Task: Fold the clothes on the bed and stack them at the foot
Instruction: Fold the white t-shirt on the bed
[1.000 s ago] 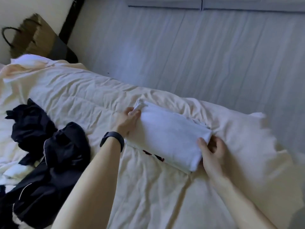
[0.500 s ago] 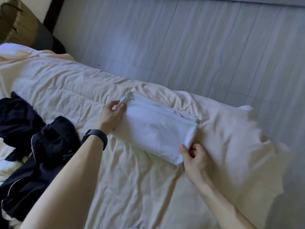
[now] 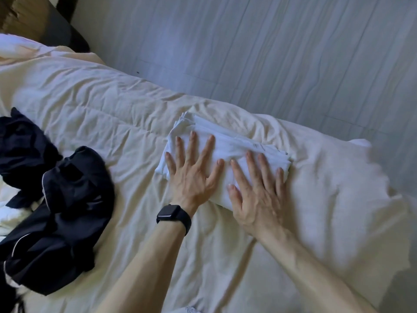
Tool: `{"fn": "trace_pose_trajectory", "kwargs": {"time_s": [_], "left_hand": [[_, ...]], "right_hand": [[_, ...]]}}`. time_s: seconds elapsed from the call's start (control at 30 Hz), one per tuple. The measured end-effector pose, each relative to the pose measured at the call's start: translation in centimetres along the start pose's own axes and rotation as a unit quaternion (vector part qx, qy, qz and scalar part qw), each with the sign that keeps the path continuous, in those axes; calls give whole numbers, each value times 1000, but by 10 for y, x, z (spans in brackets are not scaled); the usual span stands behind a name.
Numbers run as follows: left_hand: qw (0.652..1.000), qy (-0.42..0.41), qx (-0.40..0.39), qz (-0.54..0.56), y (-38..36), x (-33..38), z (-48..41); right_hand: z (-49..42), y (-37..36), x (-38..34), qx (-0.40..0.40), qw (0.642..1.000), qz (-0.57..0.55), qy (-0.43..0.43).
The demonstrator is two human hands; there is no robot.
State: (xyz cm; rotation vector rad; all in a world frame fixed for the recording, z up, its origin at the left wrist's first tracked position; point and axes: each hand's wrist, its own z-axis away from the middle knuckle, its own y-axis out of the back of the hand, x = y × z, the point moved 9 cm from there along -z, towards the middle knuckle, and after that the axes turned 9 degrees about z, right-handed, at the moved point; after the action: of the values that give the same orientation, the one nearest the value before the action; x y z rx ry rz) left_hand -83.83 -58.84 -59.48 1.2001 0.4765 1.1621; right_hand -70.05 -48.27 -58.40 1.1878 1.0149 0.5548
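The white garment (image 3: 228, 144) lies folded into a thick, layered rectangle on the cream bedcover (image 3: 117, 105), close to the bed's far edge and not far from its right-hand corner. We cannot tell which end of the bed this is. A small printed label (image 3: 256, 145) shows on its upper layer.

We see both hands flat on top of it, palms down. The left hand (image 3: 191, 177) presses the left half with its fingers straight and spread wide. The right hand (image 3: 259, 199) presses the right half just beside it, fingers straight and a little apart, with the little finger near the garment's right end. Neither hand grips or pinches the cloth. Thumb and forefinger of the two hands come near each other over the middle of the fold. A black watch (image 3: 173, 215) sits on the left wrist.

Well apart to the left, we find the dark clothes (image 3: 58, 199) in a crumpled, unfolded heap on the bedcover, with thin pale piping along some edges.

Beyond the bed runs a pale plank floor (image 3: 282, 53). At the top left corner a brown woven basket (image 3: 20, 16) is partly in view.
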Motion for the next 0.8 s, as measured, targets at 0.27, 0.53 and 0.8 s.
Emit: {"fn": "trace_pose_trajectory", "kwargs": {"time_s": [0.27, 0.53, 0.8], "left_hand": [[992, -104, -18, -68, -17, -12, -38], [988, -142, 10, -64, -27, -25, -60], [992, -69, -61, -84, -22, -21, -61]], "right_hand": [[12, -53, 25, -56, 994, 91, -17], [4, -73, 22, -76, 991, 112, -15], [-7, -60, 16, -131, 986, 103, -21]]}}
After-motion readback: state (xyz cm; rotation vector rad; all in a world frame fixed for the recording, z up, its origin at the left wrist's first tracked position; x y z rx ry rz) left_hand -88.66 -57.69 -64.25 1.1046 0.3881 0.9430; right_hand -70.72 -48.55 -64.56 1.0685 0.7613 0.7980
